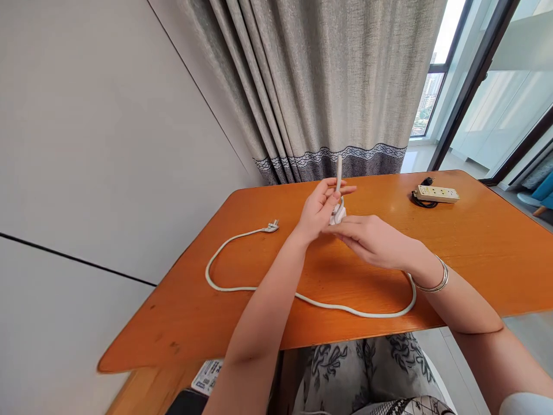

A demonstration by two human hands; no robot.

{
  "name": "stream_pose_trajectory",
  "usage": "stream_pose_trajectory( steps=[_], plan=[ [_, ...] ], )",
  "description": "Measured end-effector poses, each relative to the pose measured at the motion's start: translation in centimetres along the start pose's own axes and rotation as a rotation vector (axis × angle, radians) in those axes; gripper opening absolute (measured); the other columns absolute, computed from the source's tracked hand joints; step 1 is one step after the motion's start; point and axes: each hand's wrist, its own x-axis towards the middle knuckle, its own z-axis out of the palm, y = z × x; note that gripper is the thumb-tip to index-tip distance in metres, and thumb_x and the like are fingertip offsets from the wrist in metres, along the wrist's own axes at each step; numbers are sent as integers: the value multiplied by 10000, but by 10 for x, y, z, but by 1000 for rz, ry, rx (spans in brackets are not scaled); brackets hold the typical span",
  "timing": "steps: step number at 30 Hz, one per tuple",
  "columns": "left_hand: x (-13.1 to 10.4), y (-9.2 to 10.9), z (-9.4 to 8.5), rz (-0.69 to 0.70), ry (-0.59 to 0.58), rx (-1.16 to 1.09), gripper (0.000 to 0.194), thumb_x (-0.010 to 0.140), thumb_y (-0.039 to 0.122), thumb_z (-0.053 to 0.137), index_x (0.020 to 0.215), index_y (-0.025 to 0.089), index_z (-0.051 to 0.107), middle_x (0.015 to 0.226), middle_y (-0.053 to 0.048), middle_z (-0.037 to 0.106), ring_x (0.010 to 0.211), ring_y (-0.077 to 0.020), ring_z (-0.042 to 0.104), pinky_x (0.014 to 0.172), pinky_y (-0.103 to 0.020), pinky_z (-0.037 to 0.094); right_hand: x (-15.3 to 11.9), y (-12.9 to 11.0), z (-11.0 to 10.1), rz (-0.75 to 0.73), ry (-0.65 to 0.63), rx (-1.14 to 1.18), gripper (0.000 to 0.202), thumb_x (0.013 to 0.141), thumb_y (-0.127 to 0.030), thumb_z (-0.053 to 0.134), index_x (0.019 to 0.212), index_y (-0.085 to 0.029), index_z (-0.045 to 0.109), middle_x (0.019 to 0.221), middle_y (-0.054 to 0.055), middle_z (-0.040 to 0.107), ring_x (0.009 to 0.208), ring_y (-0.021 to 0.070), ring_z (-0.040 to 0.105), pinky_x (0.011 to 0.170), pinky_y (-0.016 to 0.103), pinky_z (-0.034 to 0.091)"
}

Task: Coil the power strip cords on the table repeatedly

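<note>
A long white cable [341, 307] runs in a curve across the orange wooden table [173, 323], its white plug [271, 226] lying at the left of the tabletop. Above the middle of the table, my left hand [322, 207] has its fingers closed around an upright stretch of the cable. My right hand [374, 239], with a silver bracelet at the wrist, is beside it, fingers pressed together at a white object [338, 215] between both hands. That object is mostly hidden by the fingers, and the cable loops close to it.
A cream power strip [438, 193] with a coiled black cord [422, 201] lies at the table's back right. Behind the table hangs a grey curtain [345, 86]. A white wall [86, 144] stands left, and glass doors are at the right.
</note>
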Motion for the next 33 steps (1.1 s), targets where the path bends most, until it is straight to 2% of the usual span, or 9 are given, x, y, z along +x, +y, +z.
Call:
stream_pose_trajectory(
  steps=[3, 6, 12, 17, 19, 21, 24, 29, 33],
  plan=[
    [-3, 1, 5, -60, -92, -23, 464, 841, 583, 678, 1083, 199, 578, 772, -32, 724, 707, -167, 663, 696, -275, 501, -3, -4, -6, -59, 29, 27, 359, 993, -130, 379, 1225, -175, 649, 947, 88, 707, 815, 183, 621, 767, 333, 511],
    [-4, 2, 9, -116, -160, -109, 435, 819, 556, 705, 1041, 201, 584, 551, 61, 556, 503, -117, 540, 574, -245, 451, -6, -2, -18, -12, 182, 71, 337, 1021, -201, 394, 1282, -210, 606, 946, 59, 698, 782, 157, 617, 751, 299, 512],
    [-9, 18, 15, -229, -271, -319, 455, 828, 626, 675, 944, 204, 548, 461, 130, 384, 346, -49, 344, 552, -238, 488, -7, 31, -34, 192, 517, -91, 311, 1020, -391, 481, 1198, -231, 679, 896, 65, 669, 826, 192, 625, 788, 333, 510],
    [-14, 26, 13, -266, -317, -431, 387, 869, 556, 674, 905, 196, 539, 433, 151, 290, 301, -22, 189, 457, -194, 443, -3, 54, -29, 208, 491, 8, 412, 1024, -507, 433, 1207, -248, 696, 1133, 92, 687, 1106, 238, 623, 978, 411, 484],
    [-14, 26, 12, -314, -335, -470, 342, 912, 521, 627, 892, 191, 542, 427, 149, 262, 290, -24, 163, 430, -192, 432, -3, 55, -26, 243, 456, 126, 440, 1020, -541, 424, 1239, -248, 668, 1052, 67, 706, 1052, 223, 647, 937, 392, 504],
    [-13, 25, 12, -342, -341, -509, 318, 946, 498, 577, 881, 189, 547, 419, 147, 237, 279, -29, 156, 415, -193, 428, -2, 52, -24, 293, 432, 248, 443, 1012, -562, 430, 1174, -224, 668, 837, 24, 684, 829, 179, 667, 784, 327, 525],
    [-11, 23, 13, -333, -338, -517, 309, 941, 486, 584, 884, 183, 566, 416, 138, 261, 289, -40, 224, 448, -205, 468, 0, 47, -21, 346, 492, 368, 407, 974, -589, 499, 979, -210, 650, 608, -42, 546, 531, 109, 533, 555, 254, 443],
    [-13, 23, 18, -361, -308, -389, 397, 870, 569, 649, 895, 179, 578, 499, 78, 455, 428, -85, 458, 586, -275, 565, 5, 41, -19, 377, 620, 486, 408, 849, -634, 663, 861, -229, 619, 627, -33, 522, 498, 94, 426, 440, 238, 325],
    [-16, 26, 22, -365, -316, -346, 428, 832, 589, 692, 888, 181, 575, 546, 73, 464, 461, -76, 455, 613, -274, 567, 6, 40, -20, 410, 602, 589, 425, 812, -652, 698, 856, -234, 634, 590, -41, 484, 449, 84, 361, 388, 234, 271]
  ],
)
